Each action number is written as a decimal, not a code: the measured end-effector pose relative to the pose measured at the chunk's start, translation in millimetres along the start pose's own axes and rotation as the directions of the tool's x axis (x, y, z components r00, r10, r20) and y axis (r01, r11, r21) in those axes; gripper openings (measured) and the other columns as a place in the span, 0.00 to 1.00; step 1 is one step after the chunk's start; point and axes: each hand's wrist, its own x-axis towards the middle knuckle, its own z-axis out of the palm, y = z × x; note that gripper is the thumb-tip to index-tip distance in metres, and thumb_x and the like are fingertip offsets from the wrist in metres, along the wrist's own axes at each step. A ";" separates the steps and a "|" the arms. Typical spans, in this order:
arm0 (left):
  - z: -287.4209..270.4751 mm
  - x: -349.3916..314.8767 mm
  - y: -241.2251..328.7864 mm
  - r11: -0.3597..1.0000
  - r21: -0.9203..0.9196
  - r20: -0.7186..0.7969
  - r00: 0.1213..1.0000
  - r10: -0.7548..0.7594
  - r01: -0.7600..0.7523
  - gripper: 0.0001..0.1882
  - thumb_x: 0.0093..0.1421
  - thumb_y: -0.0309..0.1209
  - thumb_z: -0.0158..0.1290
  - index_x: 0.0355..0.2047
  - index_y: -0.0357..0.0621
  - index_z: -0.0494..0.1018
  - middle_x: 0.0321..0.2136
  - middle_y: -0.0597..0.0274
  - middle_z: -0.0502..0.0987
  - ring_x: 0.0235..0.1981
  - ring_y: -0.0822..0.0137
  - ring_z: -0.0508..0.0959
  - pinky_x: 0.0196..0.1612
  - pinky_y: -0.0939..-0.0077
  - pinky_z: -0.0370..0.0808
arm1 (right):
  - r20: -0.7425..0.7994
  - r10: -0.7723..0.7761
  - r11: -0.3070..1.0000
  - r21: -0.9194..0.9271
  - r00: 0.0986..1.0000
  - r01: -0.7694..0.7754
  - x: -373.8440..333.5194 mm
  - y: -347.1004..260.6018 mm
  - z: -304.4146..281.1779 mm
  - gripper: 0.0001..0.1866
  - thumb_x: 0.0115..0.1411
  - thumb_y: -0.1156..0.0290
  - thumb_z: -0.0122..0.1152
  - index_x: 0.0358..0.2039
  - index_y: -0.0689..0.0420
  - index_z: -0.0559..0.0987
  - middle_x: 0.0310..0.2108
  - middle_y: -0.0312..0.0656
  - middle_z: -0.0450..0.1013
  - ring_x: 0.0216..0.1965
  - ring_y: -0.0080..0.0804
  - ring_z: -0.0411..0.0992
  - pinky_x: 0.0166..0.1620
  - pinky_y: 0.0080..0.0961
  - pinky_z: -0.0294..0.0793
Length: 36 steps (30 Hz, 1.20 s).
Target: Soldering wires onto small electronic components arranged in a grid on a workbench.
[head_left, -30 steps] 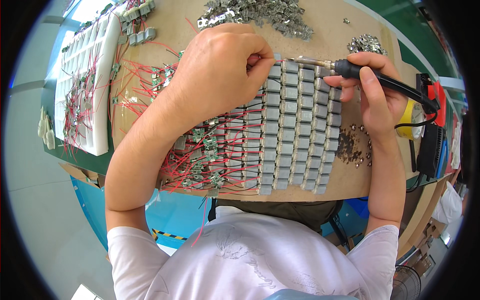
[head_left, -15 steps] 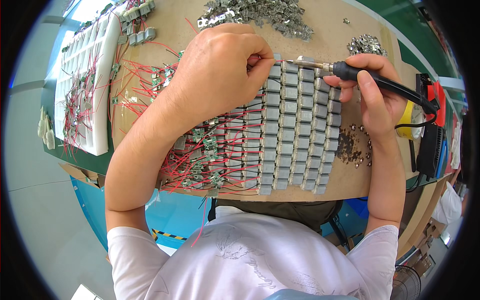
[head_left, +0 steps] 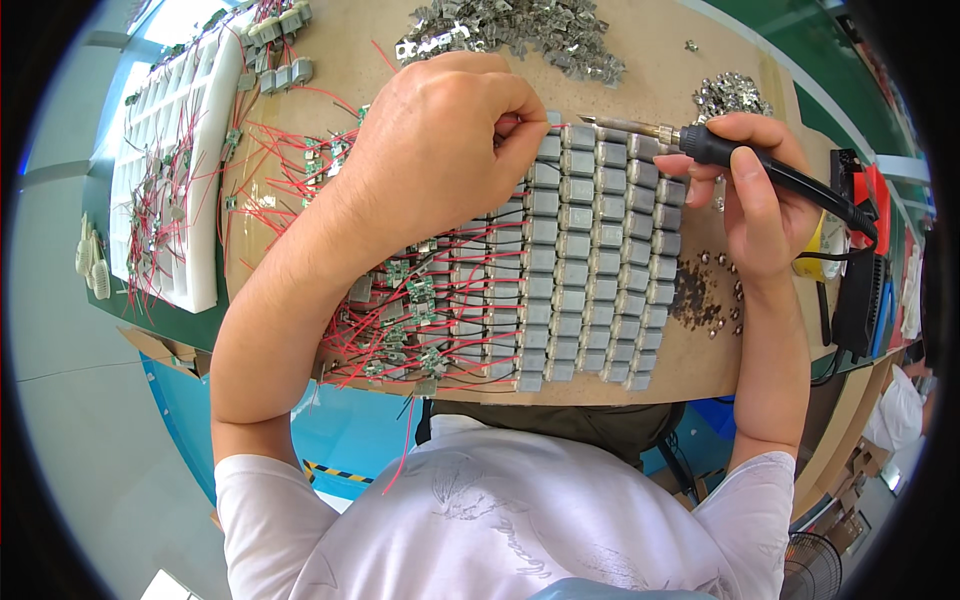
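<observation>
My left hand (head_left: 445,145) reaches over the top end of the rows of small grey rectangular blocks (head_left: 574,219). Its thumb and forefinger are pinched on a thin red wire (head_left: 508,123), partly hidden by the fingers. My right hand (head_left: 768,205) grips a soldering iron (head_left: 708,146) by its black handle. The iron's pointed tip lies just right of the pinched fingers, above the top blocks and a little apart from the wire's end. Red and black wires run from the left-hand blocks to several small green circuit boards (head_left: 421,288), some hidden beneath my left forearm.
A heap of metal tabs (head_left: 560,35) lies at the far side, and shiny small parts (head_left: 733,93) sit far right. On the left stands a white foam tray (head_left: 203,230) with wired boards. A yellow roll (head_left: 822,240) and black stand (head_left: 862,280) are at right. Dark burn marks (head_left: 700,288) spot the board.
The soldering iron has drawn back slightly to the right, its tip leaving the wire's end. My left hand stays almost still, pinching the red wire.
</observation>
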 end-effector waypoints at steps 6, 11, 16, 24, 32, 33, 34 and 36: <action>0.5 -0.1 0.4 1.000 -0.010 0.004 1.000 -0.007 0.008 0.03 0.55 0.24 0.62 0.29 0.37 0.80 0.24 0.58 0.77 0.25 0.63 0.79 0.31 0.73 0.76 | -0.012 0.005 1.000 -0.027 1.000 -0.006 -1.3 -2.4 -1.0 0.11 0.67 0.77 0.50 0.46 0.68 0.76 0.30 0.44 0.78 0.25 0.21 0.75 0.39 0.27 0.84; 0.1 -0.3 0.5 1.000 0.000 0.013 1.000 -0.009 0.009 0.03 0.55 0.24 0.61 0.29 0.37 0.80 0.24 0.58 0.77 0.25 0.64 0.79 0.31 0.73 0.76 | -0.029 0.015 0.999 -0.045 0.999 -0.016 -3.2 -5.0 -0.5 0.11 0.67 0.76 0.51 0.46 0.68 0.77 0.30 0.43 0.79 0.25 0.21 0.76 0.36 0.21 0.82; -0.9 -1.0 -0.1 1.000 0.000 0.019 1.000 -0.015 0.015 0.03 0.55 0.24 0.62 0.29 0.37 0.80 0.24 0.58 0.77 0.25 0.64 0.79 0.31 0.73 0.76 | -0.054 0.011 0.998 -0.060 0.998 -0.014 -3.8 -4.5 2.4 0.11 0.68 0.76 0.51 0.46 0.68 0.77 0.29 0.42 0.80 0.24 0.21 0.76 0.31 0.16 0.77; -0.6 0.0 0.2 1.000 -0.006 0.023 0.999 -0.025 0.025 0.03 0.55 0.24 0.62 0.29 0.36 0.80 0.24 0.58 0.78 0.25 0.65 0.80 0.31 0.74 0.76 | -0.021 0.012 0.997 -0.074 1.000 -0.014 -4.8 -5.4 -2.6 0.11 0.68 0.76 0.53 0.47 0.66 0.78 0.29 0.43 0.80 0.24 0.19 0.76 0.30 0.14 0.76; -1.8 -0.4 0.1 0.999 0.002 0.034 0.999 -0.041 0.041 0.04 0.56 0.25 0.62 0.29 0.37 0.80 0.25 0.58 0.78 0.26 0.64 0.80 0.32 0.73 0.76 | 0.347 -0.288 0.608 -0.654 0.893 0.450 17.1 -8.3 17.0 0.19 0.54 0.79 0.66 0.47 0.55 0.82 0.35 0.45 0.76 0.36 0.39 0.76 0.40 0.28 0.75; -1.1 0.4 -0.5 1.000 -0.002 0.030 0.999 -0.028 0.028 0.04 0.56 0.25 0.62 0.29 0.37 0.80 0.24 0.58 0.78 0.25 0.64 0.80 0.32 0.73 0.76 | 0.363 -0.219 0.609 -0.674 0.906 0.418 15.8 -7.3 17.4 0.20 0.52 0.78 0.66 0.48 0.52 0.82 0.34 0.45 0.75 0.36 0.41 0.74 0.40 0.29 0.74; -0.5 1.2 -0.9 1.000 -0.005 0.026 1.000 -0.015 0.015 0.04 0.56 0.25 0.62 0.30 0.37 0.80 0.24 0.58 0.78 0.25 0.63 0.80 0.31 0.72 0.76 | 0.405 -0.180 0.556 -0.710 0.897 0.432 17.6 -9.2 17.2 0.19 0.51 0.75 0.62 0.46 0.51 0.83 0.31 0.43 0.70 0.35 0.42 0.71 0.40 0.33 0.73; -0.9 0.5 -1.1 1.000 -0.001 0.015 1.000 -0.005 0.005 0.04 0.56 0.26 0.62 0.30 0.37 0.80 0.24 0.58 0.77 0.25 0.63 0.80 0.31 0.72 0.76 | 0.457 -0.215 0.462 -0.731 0.863 0.502 24.1 -2.2 18.6 0.18 0.52 0.74 0.61 0.45 0.51 0.83 0.30 0.43 0.68 0.35 0.43 0.70 0.39 0.34 0.72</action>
